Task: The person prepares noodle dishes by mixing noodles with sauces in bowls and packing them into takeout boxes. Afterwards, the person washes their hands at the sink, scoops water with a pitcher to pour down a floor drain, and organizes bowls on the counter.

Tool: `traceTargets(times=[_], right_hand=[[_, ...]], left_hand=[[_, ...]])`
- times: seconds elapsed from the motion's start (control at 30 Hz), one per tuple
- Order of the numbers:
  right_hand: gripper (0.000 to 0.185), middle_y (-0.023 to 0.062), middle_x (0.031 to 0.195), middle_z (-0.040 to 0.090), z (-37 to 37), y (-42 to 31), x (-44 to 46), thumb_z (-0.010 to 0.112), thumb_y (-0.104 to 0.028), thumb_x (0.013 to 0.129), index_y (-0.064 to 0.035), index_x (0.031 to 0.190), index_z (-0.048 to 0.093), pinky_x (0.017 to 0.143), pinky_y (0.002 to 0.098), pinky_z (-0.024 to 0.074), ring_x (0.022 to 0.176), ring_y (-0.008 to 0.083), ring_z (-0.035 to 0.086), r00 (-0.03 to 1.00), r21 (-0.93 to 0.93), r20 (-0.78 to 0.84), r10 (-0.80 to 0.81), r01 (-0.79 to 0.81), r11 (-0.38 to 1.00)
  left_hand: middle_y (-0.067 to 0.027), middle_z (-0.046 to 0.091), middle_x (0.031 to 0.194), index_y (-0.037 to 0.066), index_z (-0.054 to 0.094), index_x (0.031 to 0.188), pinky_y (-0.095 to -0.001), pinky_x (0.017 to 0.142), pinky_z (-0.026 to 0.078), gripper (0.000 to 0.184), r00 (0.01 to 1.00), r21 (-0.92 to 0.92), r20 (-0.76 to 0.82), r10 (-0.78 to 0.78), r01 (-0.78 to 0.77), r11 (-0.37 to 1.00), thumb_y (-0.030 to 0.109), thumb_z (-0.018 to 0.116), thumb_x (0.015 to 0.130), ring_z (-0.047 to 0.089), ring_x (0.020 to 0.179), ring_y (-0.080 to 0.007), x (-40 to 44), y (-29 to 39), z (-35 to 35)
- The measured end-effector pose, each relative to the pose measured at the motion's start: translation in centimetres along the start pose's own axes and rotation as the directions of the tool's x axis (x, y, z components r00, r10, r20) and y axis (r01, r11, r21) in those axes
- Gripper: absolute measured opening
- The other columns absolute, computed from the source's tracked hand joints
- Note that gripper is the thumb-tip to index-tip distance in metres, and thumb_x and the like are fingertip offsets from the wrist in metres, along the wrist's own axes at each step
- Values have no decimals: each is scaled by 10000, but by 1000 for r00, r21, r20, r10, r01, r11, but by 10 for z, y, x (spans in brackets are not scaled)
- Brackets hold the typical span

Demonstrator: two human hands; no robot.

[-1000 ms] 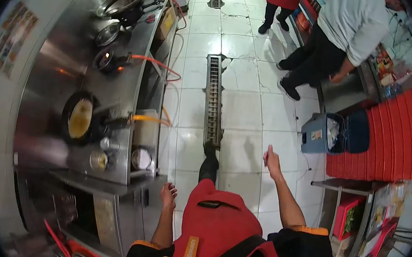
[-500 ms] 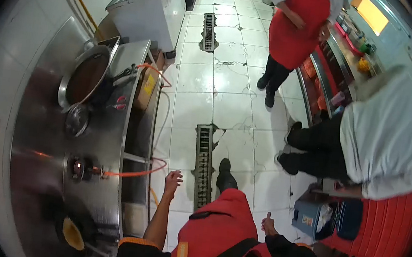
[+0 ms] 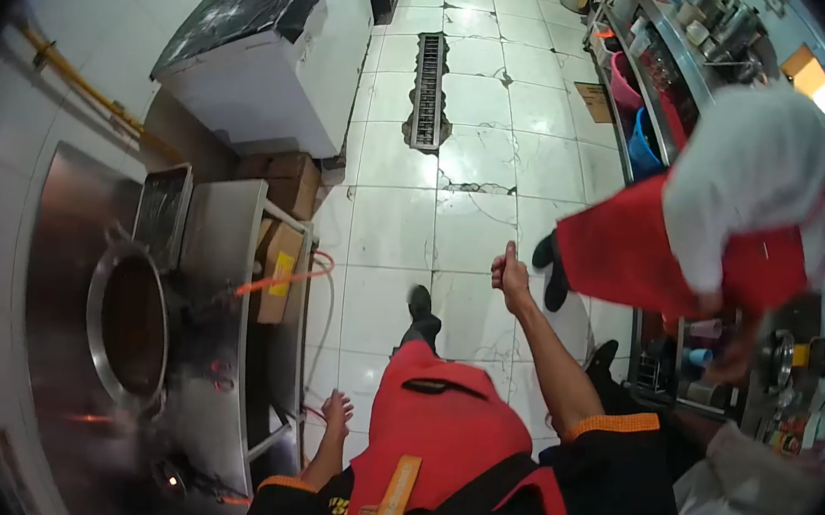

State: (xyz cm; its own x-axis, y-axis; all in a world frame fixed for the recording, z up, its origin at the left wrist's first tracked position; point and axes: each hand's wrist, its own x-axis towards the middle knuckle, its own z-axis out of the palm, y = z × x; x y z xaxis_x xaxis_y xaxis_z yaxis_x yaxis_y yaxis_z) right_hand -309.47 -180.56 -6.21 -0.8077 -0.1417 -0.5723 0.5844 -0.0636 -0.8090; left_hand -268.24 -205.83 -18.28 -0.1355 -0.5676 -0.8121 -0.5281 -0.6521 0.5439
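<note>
One wide pan (image 3: 95, 315) was set on the steel counter (image 3: 215, 317), near which the left hand (image 3: 338, 409) was held loosely unfurled, unladen; the right hand (image 3: 510, 271) was curled, its closure unclear, near a co-worker (image 3: 753, 173), to whom ample room was best given.

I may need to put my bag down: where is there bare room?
The counter has a bare strip between the tray and its front edge. The floor is open between the drain and the wearer's right hand. Crowded: the shelves, holding buckets, and where a co-worker bends.
</note>
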Motion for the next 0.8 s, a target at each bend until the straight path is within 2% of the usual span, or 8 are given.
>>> traceTargets(times=[0.07,0.1,0.13,0.27,0.4,0.5,0.6,0.8], right_hand=[[527,-24,565,425,12,-39,56,381,-581,922,-118,691,478,425,225,323,450,83,360,998,62,8,60,-60,996],[523,-25,562,417,12,-49,75,383,-586,919,-122,696,475,428,226,327,448,85,355,994,85,-13,111,-109,990],[520,-24,554,401,9,-57,97,379,-592,917,-125,706,468,425,231,316,444,88,353,987,143,-70,148,-137,980],[545,-14,550,334,-41,-69,198,347,-649,891,-139,730,448,472,287,290,476,130,327,934,437,-157,322,-227,870],[559,-15,548,346,-84,-88,308,289,-672,888,-162,708,427,462,284,276,462,134,305,803,688,-273,530,-223,691],[561,-22,534,350,-107,-137,415,301,-691,872,-169,699,411,452,287,284,446,129,298,759,758,-275,590,-206,619],[560,-15,535,350,-103,-229,508,324,-684,873,-156,708,414,448,282,284,449,129,312,745,735,-321,585,-193,650],[560,-9,549,373,-84,-483,726,385,-652,877,-115,732,446,448,268,319,461,128,351,925,501,-329,190,1,865]], left_hand=[[-34,585,722,71,574,928,-248,406,374,368,1000,71,13,-29,28,997,432,554,857,535,520,-131,53,61,72],[-8,564,674,87,567,867,-227,371,342,328,982,74,182,40,-54,996,415,565,863,502,482,-100,87,86,102],[7,553,669,101,552,843,-212,353,320,289,977,-56,178,119,-111,992,387,570,873,478,467,-76,84,135,156],[-29,593,780,75,579,953,-210,498,399,303,865,88,426,266,-332,939,370,541,899,544,623,-88,61,360,362],[-26,593,782,67,580,952,-232,543,419,281,733,147,546,406,-561,815,339,518,918,547,644,-97,83,502,526],[25,532,722,92,579,934,-193,493,357,231,782,62,493,382,-469,881,308,498,945,446,572,-48,135,556,607],[18,514,709,96,546,845,-219,468,365,265,890,182,373,263,-348,920,330,476,950,457,566,-68,173,575,639],[-40,523,643,71,541,849,-269,374,349,331,997,319,72,1,-24,947,383,453,917,498,485,-154,237,630,726]])
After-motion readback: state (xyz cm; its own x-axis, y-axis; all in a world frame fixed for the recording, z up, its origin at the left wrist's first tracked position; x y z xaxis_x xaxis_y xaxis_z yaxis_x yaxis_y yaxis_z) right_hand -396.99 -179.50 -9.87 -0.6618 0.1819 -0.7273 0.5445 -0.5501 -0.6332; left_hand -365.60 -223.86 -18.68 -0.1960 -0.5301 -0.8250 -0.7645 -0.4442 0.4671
